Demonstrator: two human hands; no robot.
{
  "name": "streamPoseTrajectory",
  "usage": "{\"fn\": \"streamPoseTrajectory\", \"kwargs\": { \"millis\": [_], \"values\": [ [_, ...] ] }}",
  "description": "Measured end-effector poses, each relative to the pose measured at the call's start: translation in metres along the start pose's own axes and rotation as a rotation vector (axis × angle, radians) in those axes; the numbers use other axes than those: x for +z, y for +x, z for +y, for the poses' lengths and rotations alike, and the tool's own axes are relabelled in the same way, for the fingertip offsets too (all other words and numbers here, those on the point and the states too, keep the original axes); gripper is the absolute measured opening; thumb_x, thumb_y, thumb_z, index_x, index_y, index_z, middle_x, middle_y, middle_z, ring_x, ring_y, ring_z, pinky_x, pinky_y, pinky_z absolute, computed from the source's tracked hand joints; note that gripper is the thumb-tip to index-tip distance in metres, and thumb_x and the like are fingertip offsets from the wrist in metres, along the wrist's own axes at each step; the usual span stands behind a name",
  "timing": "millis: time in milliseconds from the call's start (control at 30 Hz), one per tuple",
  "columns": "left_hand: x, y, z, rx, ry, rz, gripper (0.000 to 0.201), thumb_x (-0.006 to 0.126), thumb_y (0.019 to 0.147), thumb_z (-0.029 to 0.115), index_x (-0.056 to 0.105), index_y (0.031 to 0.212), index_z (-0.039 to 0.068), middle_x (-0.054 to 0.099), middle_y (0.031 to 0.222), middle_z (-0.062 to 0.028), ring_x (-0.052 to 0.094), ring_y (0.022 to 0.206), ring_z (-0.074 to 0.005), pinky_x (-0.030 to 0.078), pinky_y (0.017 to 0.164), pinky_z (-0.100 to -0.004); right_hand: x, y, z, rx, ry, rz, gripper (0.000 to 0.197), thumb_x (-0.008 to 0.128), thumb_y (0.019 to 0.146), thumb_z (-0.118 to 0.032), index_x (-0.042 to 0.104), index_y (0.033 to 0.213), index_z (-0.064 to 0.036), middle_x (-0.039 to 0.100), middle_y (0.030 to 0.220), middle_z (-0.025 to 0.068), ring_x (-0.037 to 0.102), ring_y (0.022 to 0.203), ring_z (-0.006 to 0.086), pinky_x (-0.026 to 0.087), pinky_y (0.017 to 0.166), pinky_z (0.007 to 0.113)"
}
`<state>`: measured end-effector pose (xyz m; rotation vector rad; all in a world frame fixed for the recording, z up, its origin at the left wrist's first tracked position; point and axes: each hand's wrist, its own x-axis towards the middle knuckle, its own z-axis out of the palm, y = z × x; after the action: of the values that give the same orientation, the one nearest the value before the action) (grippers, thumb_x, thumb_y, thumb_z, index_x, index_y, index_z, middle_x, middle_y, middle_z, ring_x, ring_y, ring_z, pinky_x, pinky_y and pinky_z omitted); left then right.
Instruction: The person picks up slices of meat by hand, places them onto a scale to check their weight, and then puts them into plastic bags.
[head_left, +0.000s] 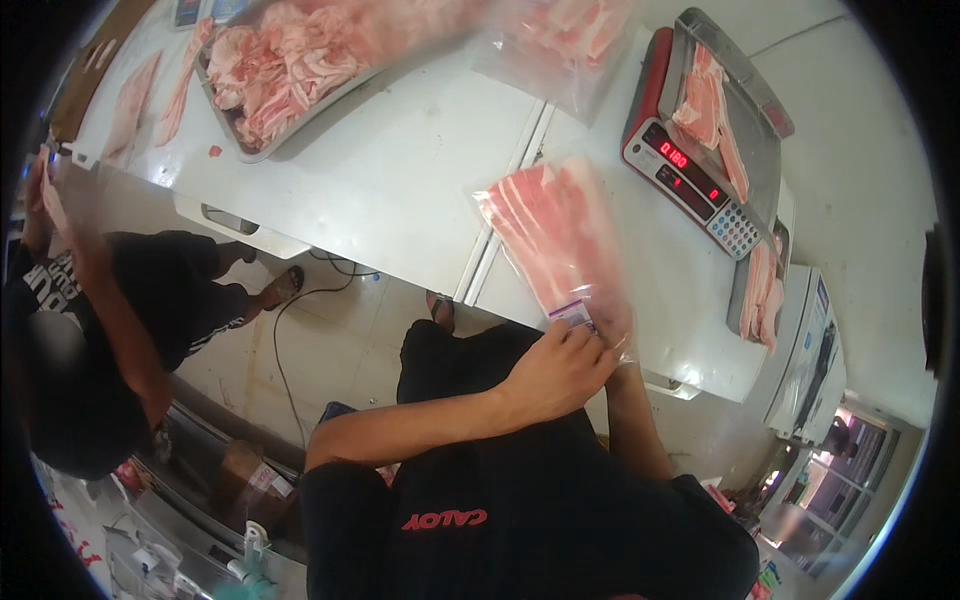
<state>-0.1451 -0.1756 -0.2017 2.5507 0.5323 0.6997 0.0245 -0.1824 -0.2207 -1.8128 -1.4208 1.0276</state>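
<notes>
At the front edge of the worktop (690,335) | I see the pork-belly bag (555,235) | left hand (560,365) curled at label (572,313) | right hand (616,328) under near end | either grip I can't tell

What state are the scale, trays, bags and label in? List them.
Red digital scale with grey pan: on, digits lit, carrying meat.
Clear plastic bag of pink sliced meat: filled, seal unclear.
White, purple-edged label: on that bag, touched by left hand.
Rectangular grey metal tray: heaped with meat.
Second clear plastic bag: holding meat.
Small grey tray, right: holding meat.
</notes>
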Motion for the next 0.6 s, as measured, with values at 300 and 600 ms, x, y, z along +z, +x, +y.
{"fn": "streamPoseTrajectory", "kwargs": {
  "millis": [300,600],
  "values": [
    [-0.038,-0.015,-0.081,-0.349,0.067,0.08,0.069,0.07,0.094,0.051,0.055,0.152,0.018,0.044,0.157,-0.0232,0.041,0.145,-0.0416,0.031,0.109,-0.0614,0.014,-0.021,-0.007,-0.101,0.017,0.21,0.049,0.064,0.104,-0.016,0.053,0.148,0.0039,0.059,0.148,0.0204,0.059,0.134,0.0305,0.043,0.114,0.039],
    [-0.043,-0.013,-0.09,-0.283,0.206,-0.152,0.079,0.068,0.093,0.056,0.043,0.163,0.027,0.025,0.17,-0.0271,0.024,0.157,-0.0456,0.024,0.115,-0.0696,0.017,-0.024,0.021,-0.141,0.148,0.272,0.042,0.06,0.105,-0.017,0.058,0.143,0.0026,0.062,0.141,0.0161,0.065,0.119,0.0244,0.055,0.097,0.036]
  ]
}}
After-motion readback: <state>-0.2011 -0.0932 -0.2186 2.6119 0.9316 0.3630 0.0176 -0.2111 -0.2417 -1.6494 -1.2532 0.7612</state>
